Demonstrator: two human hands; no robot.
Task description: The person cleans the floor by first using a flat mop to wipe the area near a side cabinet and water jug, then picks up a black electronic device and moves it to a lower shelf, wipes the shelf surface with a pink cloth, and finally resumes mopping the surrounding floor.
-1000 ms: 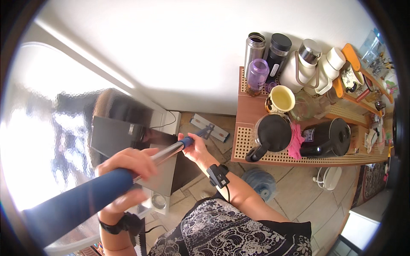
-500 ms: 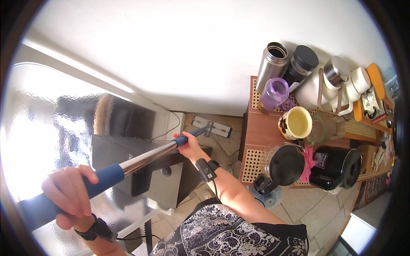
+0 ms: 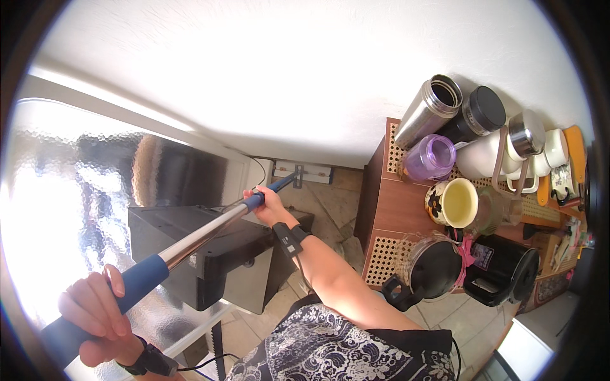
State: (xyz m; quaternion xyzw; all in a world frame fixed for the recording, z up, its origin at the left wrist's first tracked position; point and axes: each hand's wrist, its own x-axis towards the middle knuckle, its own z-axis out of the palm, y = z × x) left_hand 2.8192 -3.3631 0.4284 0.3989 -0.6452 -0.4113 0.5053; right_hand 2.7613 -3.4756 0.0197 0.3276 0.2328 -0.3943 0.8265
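Note:
A flat mop with a blue and silver telescopic pole (image 3: pixel 206 233) runs slantwise from the lower left toward the wall. Wrapped round the thick blue grip near its upper end is my left hand (image 3: pixel 98 311), a black band on its wrist. Farther down, my right hand (image 3: pixel 265 204) closes on the blue collar below the silver tube; a black device is strapped to that wrist. The pale mop head (image 3: pixel 316 174) lies flat on the tiled floor along the foot of the wall, between a white cabinet side and the wooden shelf unit. The underside of its pad is hidden.
On the right, a wooden shelf unit (image 3: pixel 403 206) carries a steel flask (image 3: pixel 429 111), a purple bottle (image 3: pixel 429 157), a yellow mug (image 3: pixel 452 203), a glass pot (image 3: pixel 432 270) and a black kettle (image 3: pixel 502 270). A dark grey angular appliance (image 3: pixel 190 254) stands beneath the pole, beside a shiny panel (image 3: pixel 57 184).
The mop head has slid left and closer to the wall. Both hands keep their grip on the pole. My view has shifted slightly, so the shelf items sit lower and farther right.

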